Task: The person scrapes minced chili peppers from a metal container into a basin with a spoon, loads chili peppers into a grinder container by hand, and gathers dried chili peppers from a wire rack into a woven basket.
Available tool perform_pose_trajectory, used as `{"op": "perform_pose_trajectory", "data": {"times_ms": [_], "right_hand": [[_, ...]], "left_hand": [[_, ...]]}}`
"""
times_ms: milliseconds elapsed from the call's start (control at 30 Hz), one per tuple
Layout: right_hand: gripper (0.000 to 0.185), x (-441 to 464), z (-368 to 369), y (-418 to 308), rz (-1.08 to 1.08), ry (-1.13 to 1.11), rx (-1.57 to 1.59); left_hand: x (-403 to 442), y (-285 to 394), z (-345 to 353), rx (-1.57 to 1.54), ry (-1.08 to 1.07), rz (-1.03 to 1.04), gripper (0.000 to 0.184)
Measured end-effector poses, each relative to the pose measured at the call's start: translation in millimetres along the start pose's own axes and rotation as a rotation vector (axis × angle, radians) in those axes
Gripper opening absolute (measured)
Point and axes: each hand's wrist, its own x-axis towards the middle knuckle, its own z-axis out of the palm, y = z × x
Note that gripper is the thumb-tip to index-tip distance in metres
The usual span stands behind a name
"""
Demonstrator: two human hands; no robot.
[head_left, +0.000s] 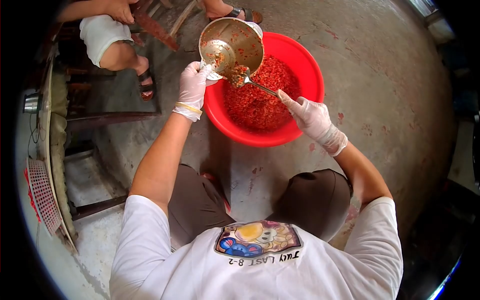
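Note:
My left hand [193, 89], in a clear glove with a yellow band at the wrist, grips the near handle of a metal pot [231, 45]. The pot is tilted over the back left of a red basin [314, 75], and red bits cling to its inside. The basin holds chopped red mash [265, 100]. In my right hand [311, 117], also gloved, is the handle of a metal spoon [260, 86]. Its bowl, heaped with reddish mash, is at the pot's lower rim.
Another person's hand [119, 10], knee [117, 55] and sandalled foot [145, 82] show at upper left, beside wooden stools. A second sandalled foot [235, 11] is behind the pot. A perforated basket [44, 195] stands at far left. Red stains mark the concrete floor [370, 100].

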Motion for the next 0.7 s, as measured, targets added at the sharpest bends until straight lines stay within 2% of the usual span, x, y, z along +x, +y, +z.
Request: {"op": "perform_pose_trajectory", "data": {"times_ms": [233, 333, 433, 533, 700], "right_hand": [[0.066, -43.4, -5.9, 42.1, 0.101, -0.046, -0.223], [0.068, -46.4, -8.4, 43.3, 0.114, 0.027, -0.165], [0.068, -34.4, -14.3, 26.0, 0.035, 0.093, -0.111], [0.069, -24.7, -13.2, 16.9, -0.004, 0.067, -0.161], [0.07, -37.8, -3.0, 43.5, 0.085, 0.01, -0.183]], "left_hand": [[0.2, 13.2, -9.7, 0.004, -0.011, -0.076, 0.008], [2.2, 11.5, -11.9, 0.003, -0.018, -0.088, 0.008], [-0.6, 13.6, -10.2, 0.008, -0.008, -0.101, 0.009], [-2.3, 17.6, -10.8, -0.011, -0.013, -0.119, 0.009], [-0.8, 20.8, -20.2, -0.053, -0.045, -0.157, 0.012]]}}
